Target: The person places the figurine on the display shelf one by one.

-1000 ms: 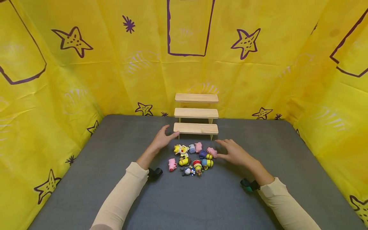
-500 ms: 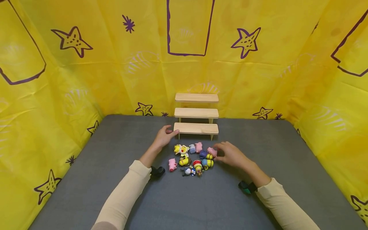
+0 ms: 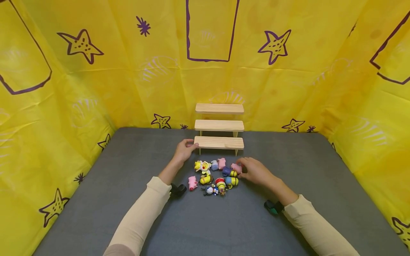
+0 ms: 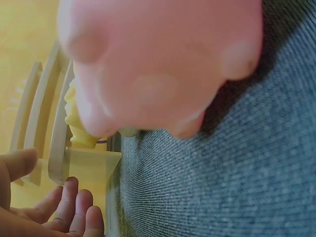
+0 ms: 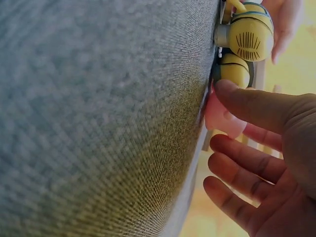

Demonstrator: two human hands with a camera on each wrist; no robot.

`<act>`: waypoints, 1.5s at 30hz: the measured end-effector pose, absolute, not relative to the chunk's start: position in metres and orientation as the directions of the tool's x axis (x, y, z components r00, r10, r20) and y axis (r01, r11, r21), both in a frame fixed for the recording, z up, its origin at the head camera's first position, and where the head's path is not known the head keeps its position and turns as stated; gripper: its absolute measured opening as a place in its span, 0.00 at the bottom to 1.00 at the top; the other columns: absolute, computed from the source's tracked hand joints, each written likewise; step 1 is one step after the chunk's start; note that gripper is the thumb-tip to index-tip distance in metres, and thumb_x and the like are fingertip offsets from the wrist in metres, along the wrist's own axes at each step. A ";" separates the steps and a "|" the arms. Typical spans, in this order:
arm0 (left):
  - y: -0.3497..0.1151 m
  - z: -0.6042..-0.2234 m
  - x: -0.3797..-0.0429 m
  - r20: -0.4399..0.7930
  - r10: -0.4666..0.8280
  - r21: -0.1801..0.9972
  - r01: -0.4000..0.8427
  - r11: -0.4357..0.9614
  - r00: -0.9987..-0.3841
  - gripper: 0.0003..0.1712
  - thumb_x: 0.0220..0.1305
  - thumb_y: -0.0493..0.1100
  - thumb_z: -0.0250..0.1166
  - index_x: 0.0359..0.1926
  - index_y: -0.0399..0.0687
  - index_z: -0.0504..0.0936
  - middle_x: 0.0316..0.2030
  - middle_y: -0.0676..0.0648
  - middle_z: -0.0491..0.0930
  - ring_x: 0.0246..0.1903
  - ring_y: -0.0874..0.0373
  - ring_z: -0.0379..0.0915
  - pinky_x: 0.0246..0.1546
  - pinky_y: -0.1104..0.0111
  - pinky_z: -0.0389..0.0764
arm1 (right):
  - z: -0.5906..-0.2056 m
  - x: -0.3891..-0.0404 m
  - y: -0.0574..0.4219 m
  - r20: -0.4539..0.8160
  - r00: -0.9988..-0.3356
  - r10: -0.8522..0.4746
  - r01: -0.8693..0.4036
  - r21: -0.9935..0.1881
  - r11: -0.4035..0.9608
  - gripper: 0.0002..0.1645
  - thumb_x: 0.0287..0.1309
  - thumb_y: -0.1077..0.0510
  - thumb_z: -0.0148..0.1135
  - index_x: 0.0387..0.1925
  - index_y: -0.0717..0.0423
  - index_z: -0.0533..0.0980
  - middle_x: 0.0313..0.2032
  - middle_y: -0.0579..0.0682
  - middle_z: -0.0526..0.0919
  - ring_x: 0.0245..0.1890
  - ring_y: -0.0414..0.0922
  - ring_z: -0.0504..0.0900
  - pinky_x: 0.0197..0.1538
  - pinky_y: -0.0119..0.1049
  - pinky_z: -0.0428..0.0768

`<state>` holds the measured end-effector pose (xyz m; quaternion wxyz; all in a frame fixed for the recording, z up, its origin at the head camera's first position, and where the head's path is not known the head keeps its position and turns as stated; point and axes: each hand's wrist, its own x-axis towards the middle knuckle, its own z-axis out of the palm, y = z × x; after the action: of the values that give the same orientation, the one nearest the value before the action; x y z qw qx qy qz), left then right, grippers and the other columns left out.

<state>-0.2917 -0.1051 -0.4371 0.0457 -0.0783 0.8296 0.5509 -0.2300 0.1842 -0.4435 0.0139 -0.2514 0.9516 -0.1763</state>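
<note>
In the head view my right hand (image 3: pixel 257 172) pinches a pink pig figurine (image 3: pixel 236 168) at the right of a cluster of small toys. The right wrist view shows the thumb on one side of this pig (image 5: pixel 223 116) and the index finger passing behind it; the other fingers are spread. My left hand (image 3: pixel 184 151) is at the left end of a wooden three-step stand's lowest step (image 3: pixel 219 142), thumb by its front corner. Relaxed fingers show beside that end in the left wrist view; contact is unclear. Another pink pig figurine (image 4: pixel 163 64) fills that view's top.
Other toys lie between the hands: a yellow bear in white (image 3: pixel 205 166), a grey-blue figure (image 3: pixel 214 165), a third pink pig (image 3: pixel 221 163), and yellow-and-blue minion figures (image 3: pixel 231 182). Yellow printed cloth (image 3: pixel 144 81) walls the grey tabletop (image 3: pixel 205 227) at the back and sides.
My right hand has moved slightly left, and its thumb and fingers have closed around the pink pig. My left hand has shifted a little toward the stand's lowest step. The toys remain in place.
</note>
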 end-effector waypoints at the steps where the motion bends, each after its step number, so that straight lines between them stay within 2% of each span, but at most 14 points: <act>1: -0.105 -0.437 -0.292 -0.162 -0.082 0.909 -0.181 0.375 -0.983 0.28 0.68 0.49 0.62 0.64 0.40 0.71 0.55 0.35 0.76 0.54 0.44 0.74 0.53 0.56 0.73 | -0.444 -0.230 0.184 0.063 -0.874 -0.482 -0.472 -0.344 0.811 0.25 0.48 0.54 0.76 0.48 0.58 0.78 0.33 0.48 0.80 0.35 0.44 0.74 0.43 0.43 0.75; 8: -0.105 -0.438 -0.293 -0.182 -0.099 0.912 -0.206 0.355 -0.978 0.25 0.68 0.48 0.61 0.61 0.40 0.73 0.52 0.37 0.77 0.50 0.46 0.75 0.48 0.60 0.73 | -0.445 -0.234 0.184 0.076 -0.871 -0.486 -0.478 -0.364 0.800 0.15 0.56 0.53 0.69 0.43 0.56 0.78 0.30 0.46 0.79 0.31 0.42 0.73 0.39 0.38 0.74; 12: -0.106 -0.440 -0.295 -0.195 -0.108 0.914 -0.220 0.341 -0.975 0.24 0.68 0.46 0.62 0.60 0.41 0.74 0.50 0.38 0.78 0.49 0.47 0.75 0.45 0.63 0.73 | -0.445 -0.235 0.183 0.074 -0.869 -0.490 -0.476 -0.400 0.783 0.15 0.59 0.52 0.67 0.43 0.55 0.80 0.29 0.45 0.78 0.30 0.41 0.72 0.36 0.36 0.72; 20: -0.108 -0.440 -0.295 -0.198 -0.094 0.920 -0.218 0.327 -0.976 0.22 0.67 0.45 0.63 0.58 0.40 0.76 0.48 0.38 0.80 0.46 0.48 0.76 0.40 0.67 0.72 | -0.449 -0.241 0.188 0.126 -0.851 -0.510 -0.510 -0.425 0.748 0.15 0.60 0.54 0.66 0.47 0.54 0.82 0.33 0.47 0.83 0.30 0.40 0.73 0.35 0.35 0.72; 26: -0.109 -0.442 -0.298 -0.193 -0.099 0.919 -0.215 0.332 -0.976 0.22 0.66 0.46 0.63 0.58 0.41 0.76 0.47 0.38 0.80 0.46 0.48 0.76 0.43 0.64 0.74 | -0.448 -0.245 0.185 0.139 -0.855 -0.499 -0.503 -0.454 0.735 0.14 0.59 0.54 0.66 0.45 0.55 0.83 0.35 0.49 0.86 0.31 0.42 0.76 0.38 0.38 0.76; 31: -0.110 -0.442 -0.299 -0.203 -0.106 0.913 -0.228 0.339 -0.973 0.21 0.66 0.47 0.64 0.55 0.40 0.77 0.47 0.39 0.80 0.45 0.49 0.76 0.45 0.64 0.74 | -0.447 -0.246 0.183 0.149 -0.861 -0.487 -0.496 -0.464 0.734 0.12 0.59 0.55 0.67 0.43 0.55 0.84 0.34 0.49 0.86 0.31 0.42 0.76 0.38 0.38 0.75; 38: -0.111 -0.441 -0.300 -0.195 -0.098 0.919 -0.217 0.329 -0.976 0.18 0.68 0.46 0.62 0.52 0.39 0.79 0.46 0.39 0.81 0.43 0.50 0.75 0.46 0.63 0.75 | -0.446 -0.247 0.184 0.153 -0.888 -0.434 -0.451 -0.482 0.751 0.13 0.57 0.55 0.68 0.42 0.57 0.84 0.32 0.49 0.85 0.30 0.41 0.75 0.37 0.36 0.75; 45: -0.113 -0.443 -0.300 -0.194 -0.089 0.924 -0.212 0.319 -0.977 0.18 0.68 0.45 0.62 0.53 0.38 0.79 0.46 0.39 0.81 0.41 0.52 0.76 0.45 0.65 0.75 | -0.435 -0.249 0.187 0.156 -0.929 -0.335 -0.363 -0.557 0.747 0.14 0.53 0.57 0.72 0.38 0.60 0.79 0.29 0.52 0.83 0.29 0.44 0.75 0.35 0.35 0.74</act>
<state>-0.2996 -0.1125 -0.4430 0.0534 -0.0928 0.8102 0.5763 -0.2486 0.1870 -0.4345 -0.0231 -0.1868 0.9344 -0.3024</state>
